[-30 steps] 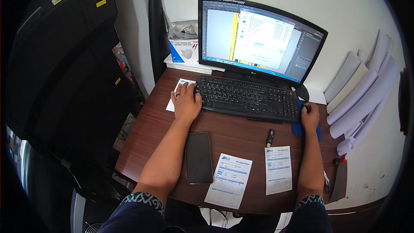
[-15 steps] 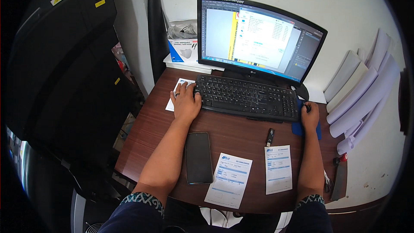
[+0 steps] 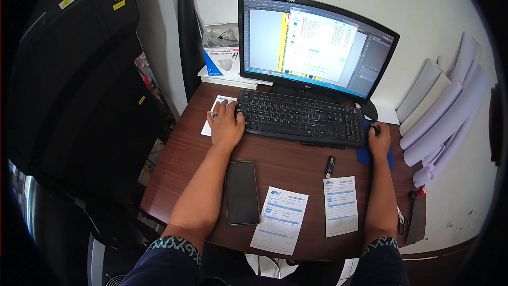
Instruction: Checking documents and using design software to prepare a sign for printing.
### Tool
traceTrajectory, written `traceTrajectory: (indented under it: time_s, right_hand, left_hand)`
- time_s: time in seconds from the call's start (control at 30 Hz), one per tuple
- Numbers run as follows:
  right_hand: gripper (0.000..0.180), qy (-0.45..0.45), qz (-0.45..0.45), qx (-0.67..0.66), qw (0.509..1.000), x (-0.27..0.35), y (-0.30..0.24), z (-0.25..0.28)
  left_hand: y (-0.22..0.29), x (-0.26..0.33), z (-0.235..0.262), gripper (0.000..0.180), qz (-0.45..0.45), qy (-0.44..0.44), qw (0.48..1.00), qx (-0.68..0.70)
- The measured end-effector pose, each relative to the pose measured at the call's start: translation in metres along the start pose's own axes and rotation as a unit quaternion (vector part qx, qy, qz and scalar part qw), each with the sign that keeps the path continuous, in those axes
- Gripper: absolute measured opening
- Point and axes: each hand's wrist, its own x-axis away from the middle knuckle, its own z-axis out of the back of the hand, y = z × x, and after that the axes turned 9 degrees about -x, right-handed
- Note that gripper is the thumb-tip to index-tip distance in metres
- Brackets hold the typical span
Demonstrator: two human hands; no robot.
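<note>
left hand [image 3: 226, 126]: flat, fingers spread, resting on the left end of the black keyboard [image 3: 302, 118]; holds nothing.
right hand [image 3: 379, 138]: curled over a mouse on the blue pad [image 3: 364, 155], just right of the keyboard; mouse itself almost fully hidden under it.
change: neither hand has shifted against the two earlier frames; same posts on keyboard and mouse.
screen: monitor [image 3: 312, 48] shows a pale window over a yellow strip, laid out much as before; any difference is too small to tell.
meaning: looks like steady computer work, clicking rather than typing; that is my read.
worktop [image 3: 182, 167]: dark phone [image 3: 242, 193] lies face up near the left forearm, untouched.
papers: two printed slips [image 3: 279, 219] at the front edge, unmoved.
small item: black stick [image 3: 329, 166] between keyboard and slips, same spot.
</note>
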Motion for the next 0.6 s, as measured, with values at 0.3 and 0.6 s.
traceTrajectory:
  time_s: [0.3,0.6]
  right_hand:
    - [0.024,0.007,0.005,0.004,1.0,0.003,0.001,-0.001]
    - [0.022,0.042,0.126,0.089,0.987,-0.002,-0.031,0.009]
  left_hand:
    - [-0.004,0.002,0.001,0.045,-0.001,0.002,1.0,-0.009]
    - [-0.009,-0.001,-0.004,0.043,-0.022,0.025,0.999,-0.013]
